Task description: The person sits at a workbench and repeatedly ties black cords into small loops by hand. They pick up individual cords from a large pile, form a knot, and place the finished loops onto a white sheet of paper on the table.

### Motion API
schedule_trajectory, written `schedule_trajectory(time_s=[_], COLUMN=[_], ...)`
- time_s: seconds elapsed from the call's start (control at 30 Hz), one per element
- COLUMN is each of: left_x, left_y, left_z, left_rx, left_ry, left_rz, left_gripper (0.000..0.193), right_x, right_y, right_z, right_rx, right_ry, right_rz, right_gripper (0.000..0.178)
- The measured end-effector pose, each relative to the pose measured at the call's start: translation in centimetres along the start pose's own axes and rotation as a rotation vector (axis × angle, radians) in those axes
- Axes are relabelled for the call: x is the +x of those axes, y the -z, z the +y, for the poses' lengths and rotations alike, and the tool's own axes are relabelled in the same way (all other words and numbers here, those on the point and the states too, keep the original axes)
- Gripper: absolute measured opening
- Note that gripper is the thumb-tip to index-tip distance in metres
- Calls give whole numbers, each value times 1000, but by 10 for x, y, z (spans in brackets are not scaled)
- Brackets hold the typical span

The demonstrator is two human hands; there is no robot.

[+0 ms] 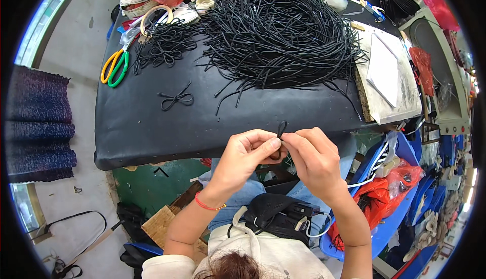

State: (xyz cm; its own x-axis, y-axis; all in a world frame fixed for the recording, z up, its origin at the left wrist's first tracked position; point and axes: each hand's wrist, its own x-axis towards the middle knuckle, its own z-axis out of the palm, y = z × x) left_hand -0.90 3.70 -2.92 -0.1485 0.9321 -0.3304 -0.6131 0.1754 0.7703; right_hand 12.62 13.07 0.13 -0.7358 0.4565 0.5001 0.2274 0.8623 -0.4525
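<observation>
Just past the near edge of the black-covered table point(152, 132), both my hands meet around a looped black cord point(283, 126). My left hand point(243, 155) is closed, pinching the cord between thumb and fingers. Also closed, my right hand point(316, 157) grips the cord from the other side with its fingertips. One loop sticks up above the fingers; the rest is partly hidden by them. A single black cord bow point(176, 100) lies on the table to the left. Beyond my hands spreads a large heap of loose black cords point(283, 36).
Scissors point(116, 69) with orange and green handles lie at the table's left, beside a smaller pile of tied cords point(164, 46). A pale board point(400, 87) with white paper stands at the right edge. Below right is a blue bin point(378, 165) with red bags.
</observation>
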Motion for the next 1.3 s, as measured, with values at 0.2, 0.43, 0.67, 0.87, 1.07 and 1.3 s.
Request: schedule_trajectory(time_s=[0.2,0.43,0.67,0.87,1.07,1.3], left_x=[2,-14,-3,-2,-6,-7], left_y=[4,-9,2,-2,-11,-22], left_z=[0,13,5,-3,-12,-22], left_rx=[199,83,135,66,8,23], left_ry=[-83,-93,-128,-172,-278,-377], left_rz=[89,-41,13,36,154,244], left_gripper=[20,21,23,19,16,16], right_x=[7,18,-2,-19,-10,-6], right_y=[28,20,16,7,7,0], right_z=[-3,18,-16,-13,-17,-27], right_rx=[-174,278,350,1029,956,856], right_ry=[56,-209,-384,-709,-832,-909], right_rz=[-160,-188,-226,-227,-92,52], right_gripper=[21,7,16,19,12,13])
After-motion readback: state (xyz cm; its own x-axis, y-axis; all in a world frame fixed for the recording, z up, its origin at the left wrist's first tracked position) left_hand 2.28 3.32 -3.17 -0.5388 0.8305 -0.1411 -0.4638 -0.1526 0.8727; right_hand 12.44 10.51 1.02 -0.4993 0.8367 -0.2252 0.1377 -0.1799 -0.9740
